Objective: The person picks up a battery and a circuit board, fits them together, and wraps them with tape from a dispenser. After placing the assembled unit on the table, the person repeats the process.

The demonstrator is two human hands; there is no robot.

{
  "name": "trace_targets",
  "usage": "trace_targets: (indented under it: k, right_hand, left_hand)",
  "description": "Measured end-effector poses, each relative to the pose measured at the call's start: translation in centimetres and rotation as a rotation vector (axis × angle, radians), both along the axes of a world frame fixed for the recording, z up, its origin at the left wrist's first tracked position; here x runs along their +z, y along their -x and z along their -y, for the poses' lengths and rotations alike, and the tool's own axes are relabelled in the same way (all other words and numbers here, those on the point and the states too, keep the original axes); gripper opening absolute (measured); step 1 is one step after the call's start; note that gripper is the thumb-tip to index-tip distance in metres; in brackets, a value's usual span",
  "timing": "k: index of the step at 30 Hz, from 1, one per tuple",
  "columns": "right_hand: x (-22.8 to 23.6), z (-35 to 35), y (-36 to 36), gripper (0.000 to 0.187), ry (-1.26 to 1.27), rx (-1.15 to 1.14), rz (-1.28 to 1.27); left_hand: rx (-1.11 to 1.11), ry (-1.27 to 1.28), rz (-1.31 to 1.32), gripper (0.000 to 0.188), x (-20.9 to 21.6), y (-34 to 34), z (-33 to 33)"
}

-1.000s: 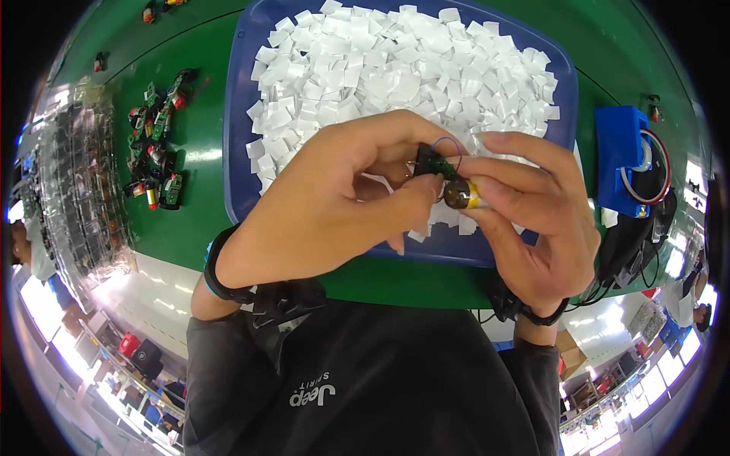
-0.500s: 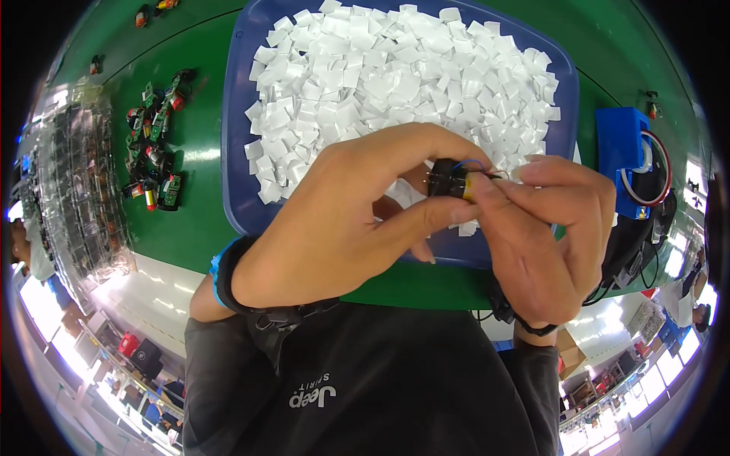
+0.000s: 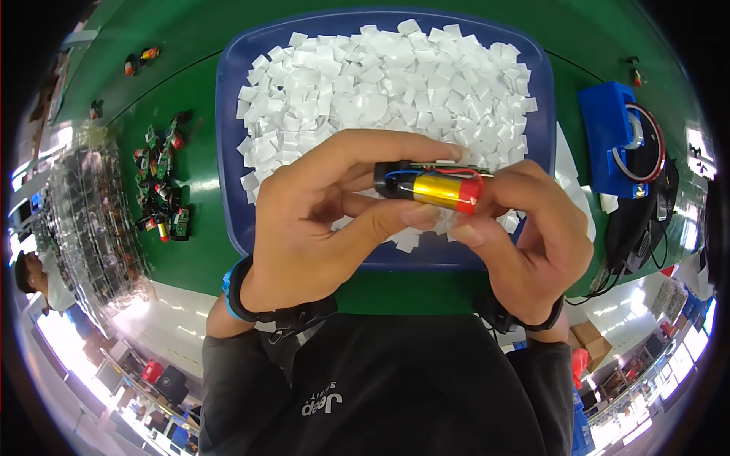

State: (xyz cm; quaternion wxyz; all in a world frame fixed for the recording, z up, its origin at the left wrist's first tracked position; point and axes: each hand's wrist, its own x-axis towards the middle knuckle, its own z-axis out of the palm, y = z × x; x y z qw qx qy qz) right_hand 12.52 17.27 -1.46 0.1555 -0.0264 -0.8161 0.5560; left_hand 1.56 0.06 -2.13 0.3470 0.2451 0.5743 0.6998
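Green table (image 3: 201, 243): 1 blue tray (image 3: 230, 114), circuit-board cluster (image 3: 161, 185), blue holder (image 3: 606, 144).

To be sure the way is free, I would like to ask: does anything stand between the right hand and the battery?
No separate thing is visible between the right hand and the battery. The fingers are right by its red end, where only a red wire curves past.

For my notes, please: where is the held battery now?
In the head view, the battery is just right of centre, over the blue tray, gripped by the left hand, with the right hand at its red end.
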Motion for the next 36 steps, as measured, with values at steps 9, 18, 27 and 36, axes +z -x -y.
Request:
trace_targets:
  k: [9, 18, 27, 36]
  right_hand:
    - [-0.2, 0.1, 0.2, 0.021, 0.163, -0.051, 0.028]
    - [0.4, 0.2, 0.2, 0.011, 0.298, 0.011, 0.135]
    - [0.0, -0.5, 0.3, 0.013, 0.125, 0.033, 0.141]
    - [-0.4, -0.2, -0.1, 0.036, 0.123, 0.137, 0.170]
  left_hand:
    - [0.003, 0.067, -0.312, 0.040, -0.3, -0.1, 0.2]
    - [0.008, 0.050, -0.907, 0.035, 0.5, 0.3, 0.0]
    - [0.004, 0.243, -0.848, 0.032, 2.6, 1.0, -0.7]
    - [-0.076, 0.943, -0.693, 0.037, -0.3, 22.9, -0.8]
